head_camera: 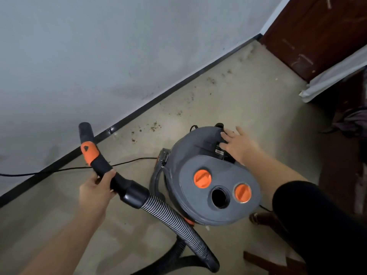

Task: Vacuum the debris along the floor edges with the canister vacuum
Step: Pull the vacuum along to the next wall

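From my end, the head view looks down on the vacuum (198, 155), a grey drum standing on the floor (248, 100) near the wall (99, 46), just below the middle of the picture. My left hand (97, 187) is wrapped around the curved black handle (103, 165) at the end of the hose (170, 217), with the fingers curled round it. The handle's open tip points up toward the wall, and an orange collar (90, 152) sits partway along it. The ribbed hose runs from that grip down past the drum and loops back at the bottom edge.

My right hand (240, 145) lies flat on the far side of the drum's top. Its fingers are straight and spread, touching the black part there (whether a fingertip is on a switch I cannot tell). Just beside those fingers is a small black label (219, 151) with pale print, too small and blurred for me to read.

The near side of the lid carries two orange caps (202, 178). An open round port (220, 197) lies between them, a little nearer to me.

The debris (153, 127) is brown specks and crumbs scattered on the floor along the black skirting (178, 84). It runs from just beyond the drum out toward the dark red door (317, 32) in the far corner. A thin black cord (59, 170) runs over the floor from the drum to the left edge, passing behind the handle. A white sheet (333, 76) hangs at the right, below the door.
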Motion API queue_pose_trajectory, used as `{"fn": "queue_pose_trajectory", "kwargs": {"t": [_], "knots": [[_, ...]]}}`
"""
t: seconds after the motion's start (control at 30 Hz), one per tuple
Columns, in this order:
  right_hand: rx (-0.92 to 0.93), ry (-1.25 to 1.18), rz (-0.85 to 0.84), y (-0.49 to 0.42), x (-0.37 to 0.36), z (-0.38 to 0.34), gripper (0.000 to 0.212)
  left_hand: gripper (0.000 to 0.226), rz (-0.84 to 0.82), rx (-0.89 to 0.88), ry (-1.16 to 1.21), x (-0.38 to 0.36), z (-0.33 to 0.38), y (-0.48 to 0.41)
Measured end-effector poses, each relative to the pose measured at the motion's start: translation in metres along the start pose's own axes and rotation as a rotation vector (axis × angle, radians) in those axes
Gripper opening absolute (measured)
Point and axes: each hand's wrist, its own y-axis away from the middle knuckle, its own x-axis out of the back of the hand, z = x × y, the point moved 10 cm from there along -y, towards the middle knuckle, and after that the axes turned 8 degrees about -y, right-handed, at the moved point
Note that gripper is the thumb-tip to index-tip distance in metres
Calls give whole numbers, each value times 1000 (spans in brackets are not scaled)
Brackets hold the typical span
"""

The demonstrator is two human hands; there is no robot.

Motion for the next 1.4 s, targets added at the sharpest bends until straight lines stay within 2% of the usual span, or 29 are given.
{"fn": "queue_pose_trajectory", "kwargs": {"t": [0.13,0.3,0.5,0.6,0.73,0.97,1.1,1.23,1.3,1.4], "knots": [[128,92,68,-6,1,-14,41,16,-7,-24,-10,-3,2,0],[176,164,99,-1,-8,-23,41,18,-11,-42,13,2,6,8],[299,199,189,27,-12,-71,29,13,6,-96,-51,43,6,25],[342,178,182,49,-13,-103,33,11,4,-100,-83,68,2,28],[311,155,160,76,-13,-145,33,16,-3,-122,-129,103,4,34],[126,12,97,100,-20,-178,41,16,-43,-108,-175,137,11,32],[23,-55,30,97,-25,-161,46,12,-75,-136,-144,134,19,33],[-84,-192,-32,91,-39,-126,42,9,-39,-124,-82,130,27,27],[-128,-292,-49,88,-50,-107,47,5,-5,-101,-47,124,27,24],[-161,-392,-73,84,-69,-79,57,13,45,-89,-20,107,27,22]]}}
